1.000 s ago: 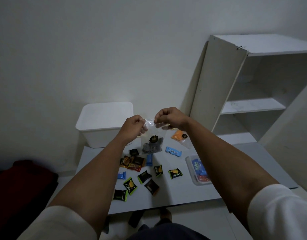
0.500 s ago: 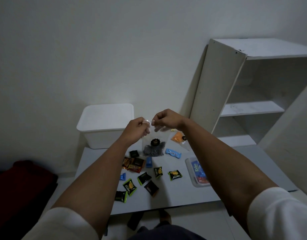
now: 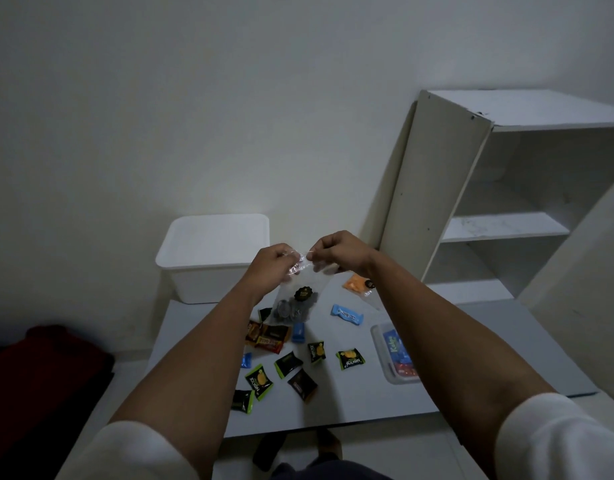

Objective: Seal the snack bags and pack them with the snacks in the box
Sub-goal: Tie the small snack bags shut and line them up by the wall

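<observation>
At frame centre, the left hand [image 3: 271, 264] and right hand [image 3: 337, 251] pinched the top edge of the clear snack bag [image 3: 296, 299] hanging above the table [image 3: 437, 341]; uneven pressing could have left the seal gapped, spilling contents.

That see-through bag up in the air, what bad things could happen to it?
Both the left hand and the right hand pinch only the top edge of the clear snack bag, which hangs above the table. If a pinch slips, it may drop onto the loose snack packets. If the top isn't pressed fully shut, the dark snacks inside might spill later in the white box.
</observation>
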### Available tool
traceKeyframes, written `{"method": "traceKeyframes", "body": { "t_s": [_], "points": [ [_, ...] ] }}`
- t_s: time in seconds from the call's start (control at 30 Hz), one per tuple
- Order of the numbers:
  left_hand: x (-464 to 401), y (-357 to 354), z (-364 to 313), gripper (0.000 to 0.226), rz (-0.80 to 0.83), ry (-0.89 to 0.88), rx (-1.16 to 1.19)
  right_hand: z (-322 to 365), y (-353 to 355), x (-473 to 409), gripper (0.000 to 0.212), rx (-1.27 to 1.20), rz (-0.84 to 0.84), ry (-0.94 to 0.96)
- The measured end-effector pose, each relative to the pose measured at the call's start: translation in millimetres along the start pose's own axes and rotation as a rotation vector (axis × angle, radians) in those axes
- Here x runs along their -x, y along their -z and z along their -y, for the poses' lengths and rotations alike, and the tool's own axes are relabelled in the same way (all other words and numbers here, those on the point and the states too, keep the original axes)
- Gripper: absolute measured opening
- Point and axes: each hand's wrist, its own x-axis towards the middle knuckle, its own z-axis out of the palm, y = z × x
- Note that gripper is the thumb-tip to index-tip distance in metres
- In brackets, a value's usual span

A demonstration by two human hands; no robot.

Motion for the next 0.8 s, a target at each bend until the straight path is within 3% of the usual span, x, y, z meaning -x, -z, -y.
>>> {"method": "traceKeyframes", "body": {
  "t_s": [0.13, 0.37, 0.57, 0.8],
  "points": [
    [-3, 3, 0, 0.016, -0.052, -0.027, 0.017, -9, 1, 2, 0.024, -0.124, -0.034, -0.039],
    [-3, 9, 9, 0.016, -0.094, 0.029, 0.103, -14, -3, 8, 0.006, -0.242, -0.029, -0.02],
    [-3, 5, 8, 0.014, -0.089, 0.08, 0.278, -8, -4, 11, 0.005, -0.276, -0.014, -0.018],
    [-8, 3, 6, 0.012, -0.157, 0.032, 0.249, -10, -7, 13, 0.008, -0.39, -0.089, 0.01]
  ]
}}
